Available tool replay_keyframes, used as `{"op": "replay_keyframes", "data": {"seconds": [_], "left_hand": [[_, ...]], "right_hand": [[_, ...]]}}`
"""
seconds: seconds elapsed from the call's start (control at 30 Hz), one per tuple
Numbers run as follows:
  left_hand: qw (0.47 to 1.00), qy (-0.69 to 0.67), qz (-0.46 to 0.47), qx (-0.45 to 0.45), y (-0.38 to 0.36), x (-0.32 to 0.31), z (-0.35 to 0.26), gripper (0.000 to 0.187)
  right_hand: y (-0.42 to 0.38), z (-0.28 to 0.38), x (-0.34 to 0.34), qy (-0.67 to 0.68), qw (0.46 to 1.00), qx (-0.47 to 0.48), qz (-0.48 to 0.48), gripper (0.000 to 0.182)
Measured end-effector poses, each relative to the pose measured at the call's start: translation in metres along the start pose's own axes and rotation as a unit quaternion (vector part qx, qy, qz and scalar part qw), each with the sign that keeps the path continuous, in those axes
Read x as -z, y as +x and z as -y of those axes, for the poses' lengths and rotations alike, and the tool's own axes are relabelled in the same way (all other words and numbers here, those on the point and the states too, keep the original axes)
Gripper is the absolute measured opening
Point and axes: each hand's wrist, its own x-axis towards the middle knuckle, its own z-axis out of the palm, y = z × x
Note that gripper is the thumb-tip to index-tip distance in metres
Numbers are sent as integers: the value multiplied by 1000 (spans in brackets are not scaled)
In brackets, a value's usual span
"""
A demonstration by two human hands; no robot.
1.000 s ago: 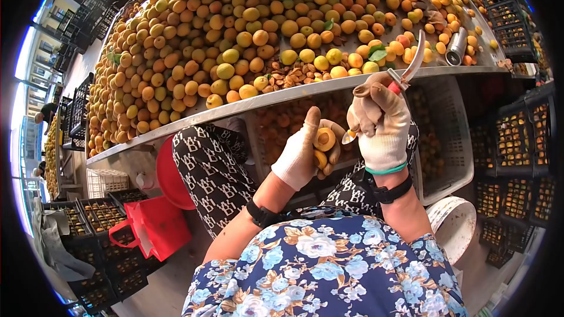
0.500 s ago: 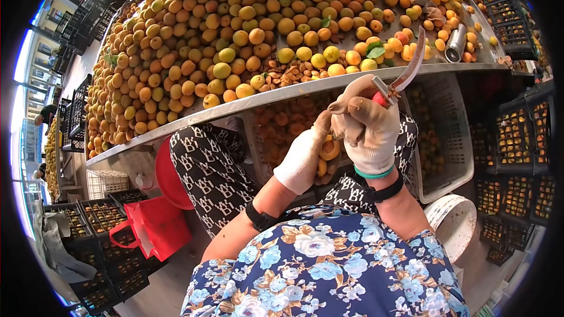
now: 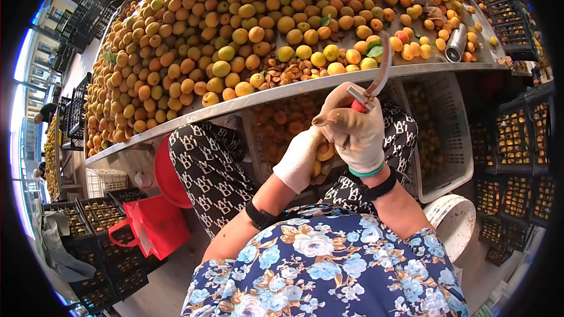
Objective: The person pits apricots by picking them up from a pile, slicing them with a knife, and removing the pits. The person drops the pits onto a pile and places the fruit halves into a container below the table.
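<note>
White knit gloves, browned at the fingers, cover both hands, which meet above the person's lap. The left hand [image 3: 298,159] is curled around pieces of cut fruit [image 3: 325,152], orange flesh showing between its thumb and the other glove; its far fingers are mostly hidden. The right hand [image 3: 354,136] is closed around the red handle of a curved knife [image 3: 382,67], the blade rising away from the body toward the table edge. Its fingertips touch the left thumb; whether they also pinch anything there cannot be told.

Beyond the hands, a metal table [image 3: 235,107] bears a broad heap of yellow-orange fruit [image 3: 205,38], with brown scraps [image 3: 294,73] near its front edge and a metal cylinder [image 3: 456,44] toward the right. Below the table, a pale crate [image 3: 463,171] stands beside the right knee, near a white bucket [image 3: 461,223]. A red bag [image 3: 154,228] sits at lower left.
</note>
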Motion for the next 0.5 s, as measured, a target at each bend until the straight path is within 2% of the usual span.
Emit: {"op": "replay_keyframes", "data": {"seconds": [0.03,0.1,0.13,0.23,0.37,0.5], "left_hand": [[1000,-14,-10,9,-2,-1,-1,41],[998,-41,-29,27,-6,-7,-7,42],[999,-44,-15,26,-4,-6,-5,43],[998,-56,6,31,1,-2,-1,46],[996,-71,-5,46,2,-2,2,45],[996,-87,8,31,2,-4,2,41]], "right_hand": [[1,0,4,10,1000,0,16,22],[6,-3,10,111,994,7,22,22],[8,-4,17,97,995,5,14,24],[10,-9,20,193,980,-27,-35,26],[12,-15,29,211,976,-48,-7,29],[12,-22,38,214,974,-54,-45,34]]}}
